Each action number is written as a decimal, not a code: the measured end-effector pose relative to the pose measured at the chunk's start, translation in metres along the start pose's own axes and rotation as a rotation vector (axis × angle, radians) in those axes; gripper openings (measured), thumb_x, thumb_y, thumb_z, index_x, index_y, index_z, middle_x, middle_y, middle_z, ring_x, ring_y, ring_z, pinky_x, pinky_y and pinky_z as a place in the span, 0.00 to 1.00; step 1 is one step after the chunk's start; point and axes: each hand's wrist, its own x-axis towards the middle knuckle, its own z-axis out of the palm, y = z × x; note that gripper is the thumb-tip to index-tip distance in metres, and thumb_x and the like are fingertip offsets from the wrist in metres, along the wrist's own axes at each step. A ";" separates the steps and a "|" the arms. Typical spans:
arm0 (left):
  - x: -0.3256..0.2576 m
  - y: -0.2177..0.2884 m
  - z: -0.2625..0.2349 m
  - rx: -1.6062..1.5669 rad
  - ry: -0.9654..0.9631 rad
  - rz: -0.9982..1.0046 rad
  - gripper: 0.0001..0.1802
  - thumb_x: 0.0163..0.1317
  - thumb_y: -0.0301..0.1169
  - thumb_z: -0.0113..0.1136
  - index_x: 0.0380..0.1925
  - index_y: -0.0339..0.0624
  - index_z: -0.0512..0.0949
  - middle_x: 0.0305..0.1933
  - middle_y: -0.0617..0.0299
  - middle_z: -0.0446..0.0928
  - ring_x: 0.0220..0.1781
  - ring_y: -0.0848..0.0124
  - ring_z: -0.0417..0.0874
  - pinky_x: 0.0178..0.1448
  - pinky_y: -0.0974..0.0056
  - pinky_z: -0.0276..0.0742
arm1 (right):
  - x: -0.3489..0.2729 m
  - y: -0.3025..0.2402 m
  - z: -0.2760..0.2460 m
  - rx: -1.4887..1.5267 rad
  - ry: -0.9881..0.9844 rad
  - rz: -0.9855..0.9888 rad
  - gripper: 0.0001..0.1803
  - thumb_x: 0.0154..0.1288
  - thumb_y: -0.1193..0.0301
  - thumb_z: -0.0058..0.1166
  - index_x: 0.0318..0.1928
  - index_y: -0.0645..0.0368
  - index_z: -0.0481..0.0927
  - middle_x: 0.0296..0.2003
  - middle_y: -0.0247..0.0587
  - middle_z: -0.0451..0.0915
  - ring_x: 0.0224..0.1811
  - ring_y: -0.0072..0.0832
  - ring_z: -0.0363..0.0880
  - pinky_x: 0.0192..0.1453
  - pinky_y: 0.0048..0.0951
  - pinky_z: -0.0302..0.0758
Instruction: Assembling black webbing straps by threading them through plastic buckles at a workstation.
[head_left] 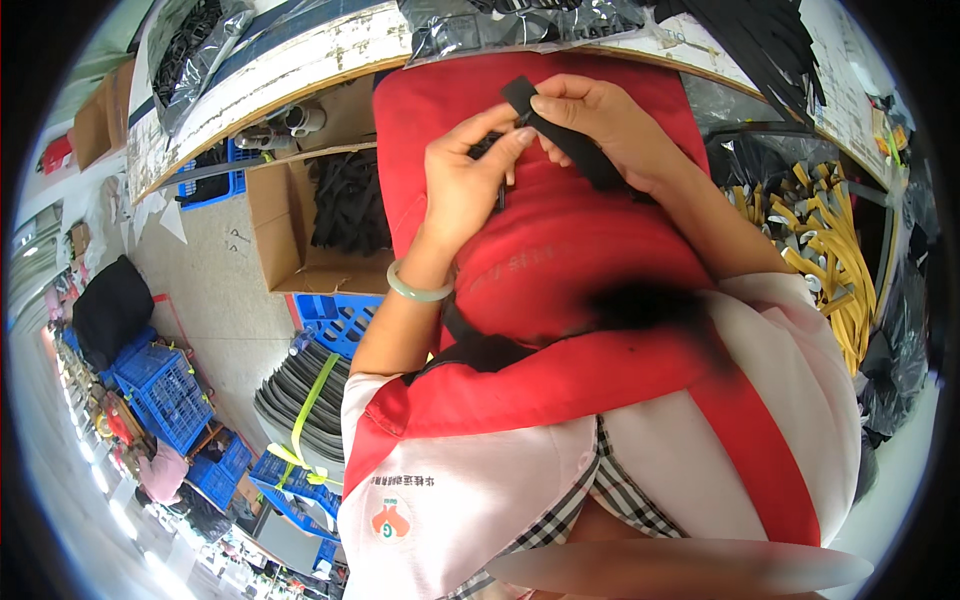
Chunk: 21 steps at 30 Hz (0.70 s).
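Observation:
Above my red apron (560,240), both hands are raised close together near the table edge. My right hand (600,125) pinches a flat black webbing strap (590,155) near its upper end, and the strap slants down to the right under the palm. My left hand (470,165), with a pale green bangle (418,283) on its wrist, is closed at the strap's left edge. Thumb and forefinger grip a small dark piece beside the strap; its kind is hidden by the fingers. A thin black end hangs below that hand.
Ahead runs a worn white table (300,105) with plastic bags and black straps (755,45) on it. At the left stand a cardboard box (280,225) of black pieces and blue crates (165,395). Yellow straps (825,250) are heaped at the right.

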 end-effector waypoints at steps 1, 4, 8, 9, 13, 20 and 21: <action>0.001 0.003 -0.003 -0.001 0.000 -0.001 0.08 0.62 0.22 0.60 0.40 0.33 0.80 0.28 0.61 0.78 0.21 0.76 0.74 0.23 0.74 0.67 | 0.000 0.001 0.001 0.000 0.000 0.001 0.19 0.66 0.64 0.57 0.51 0.64 0.76 0.31 0.35 0.80 0.32 0.20 0.79 0.37 0.20 0.76; 0.005 0.000 -0.017 -0.616 -0.069 -0.428 0.12 0.68 0.28 0.53 0.44 0.30 0.78 0.32 0.58 0.80 0.17 0.77 0.73 0.15 0.74 0.62 | 0.004 0.011 0.006 -0.112 0.073 -0.118 0.12 0.65 0.67 0.58 0.44 0.63 0.80 0.31 0.34 0.80 0.34 0.20 0.77 0.38 0.20 0.74; 0.005 -0.003 -0.011 -0.635 -0.003 -0.390 0.10 0.66 0.28 0.56 0.42 0.31 0.79 0.31 0.58 0.81 0.17 0.78 0.74 0.16 0.75 0.62 | -0.007 0.005 0.018 -0.853 0.238 -0.805 0.09 0.62 0.70 0.60 0.39 0.63 0.81 0.30 0.32 0.78 0.32 0.20 0.74 0.37 0.22 0.72; 0.005 0.004 -0.009 -0.509 0.075 -0.318 0.10 0.65 0.27 0.58 0.41 0.31 0.80 0.30 0.58 0.81 0.17 0.78 0.74 0.16 0.75 0.63 | -0.014 -0.006 0.026 -0.903 0.218 -0.941 0.08 0.61 0.71 0.60 0.38 0.63 0.81 0.30 0.31 0.77 0.31 0.21 0.73 0.36 0.22 0.71; 0.009 0.006 -0.006 -0.315 0.223 -0.135 0.08 0.61 0.25 0.63 0.38 0.31 0.81 0.28 0.59 0.81 0.16 0.78 0.74 0.18 0.75 0.64 | -0.017 -0.023 0.023 -0.711 0.184 -0.189 0.11 0.63 0.67 0.59 0.30 0.63 0.78 0.20 0.27 0.71 0.22 0.14 0.66 0.25 0.20 0.61; 0.004 -0.002 -0.002 -0.170 0.094 0.029 0.09 0.62 0.26 0.63 0.39 0.32 0.82 0.28 0.65 0.76 0.18 0.79 0.74 0.21 0.75 0.66 | -0.004 -0.005 0.014 -0.548 0.111 0.059 0.16 0.65 0.61 0.57 0.23 0.54 0.72 0.13 0.23 0.66 0.12 0.10 0.57 0.17 0.18 0.52; 0.003 -0.003 -0.003 -0.169 0.094 0.029 0.09 0.62 0.26 0.63 0.39 0.32 0.82 0.28 0.65 0.76 0.18 0.79 0.74 0.21 0.75 0.66 | -0.003 -0.003 0.011 -0.547 0.110 0.058 0.16 0.65 0.61 0.57 0.23 0.54 0.72 0.13 0.23 0.66 0.12 0.10 0.57 0.17 0.18 0.52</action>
